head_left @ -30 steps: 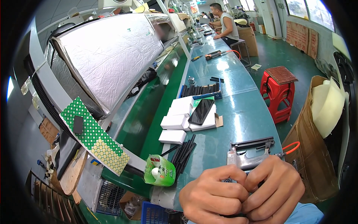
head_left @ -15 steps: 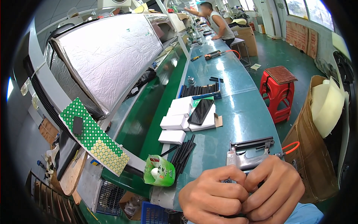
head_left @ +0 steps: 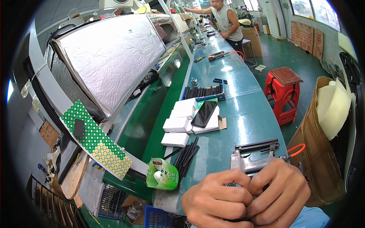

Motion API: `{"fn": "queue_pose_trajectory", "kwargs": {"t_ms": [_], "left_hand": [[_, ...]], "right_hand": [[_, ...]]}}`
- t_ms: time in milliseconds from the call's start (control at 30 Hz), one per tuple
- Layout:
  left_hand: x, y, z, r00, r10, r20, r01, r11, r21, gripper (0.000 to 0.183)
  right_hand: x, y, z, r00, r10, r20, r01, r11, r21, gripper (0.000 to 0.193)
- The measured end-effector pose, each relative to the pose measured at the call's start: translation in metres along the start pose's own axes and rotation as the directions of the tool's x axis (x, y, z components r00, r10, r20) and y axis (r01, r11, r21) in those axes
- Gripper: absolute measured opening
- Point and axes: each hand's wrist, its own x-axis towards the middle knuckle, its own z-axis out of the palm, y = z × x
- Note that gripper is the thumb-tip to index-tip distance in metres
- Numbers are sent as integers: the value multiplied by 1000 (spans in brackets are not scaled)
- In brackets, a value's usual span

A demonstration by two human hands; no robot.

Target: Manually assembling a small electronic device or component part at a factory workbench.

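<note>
My left hand (head_left: 218, 197) and my right hand (head_left: 281, 193) meet knuckle to knuckle at the near end of the green bench. Both are closed, fingers curled inward. Dark bits show between and below the fingers, but what they grip is mostly hidden. Just beyond them lies a metal air staple gun (head_left: 253, 163) on its side, with an orange hose (head_left: 297, 150) at its right end; my knuckles overlap its near edge. To the left, several black strips (head_left: 186, 155) lie loose beside an open green packet (head_left: 163, 174).
White boxes (head_left: 175, 139) are grouped mid-bench, with a black phone (head_left: 205, 114) on top. Behind them sits a blue tray (head_left: 223, 95) of black strips. A second air tool (head_left: 216, 56) lies farther off. Red stools (head_left: 283, 98) and a carton (head_left: 315, 152) stand right. A person (head_left: 228, 22) is at the far bench.
The person at the far bench has straightened up and turned this way, one arm still reaching left. My hands and the things on the near bench look practically unchanged.
</note>
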Motion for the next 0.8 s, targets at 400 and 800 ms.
{"fn": "queue_pose_trajectory", "kwargs": {"t_ms": [400,800], "left_hand": [[-1,2,1,1000,-9,12,9,1000,10,5],[1,6,1,1000,-23,0,23,1000,21,4]], "right_hand": [[0,-1,0,1000,-3,2,3,1000,4,22],[2,-3,3,1000,6,-9,-6,1000,2,21]]}}
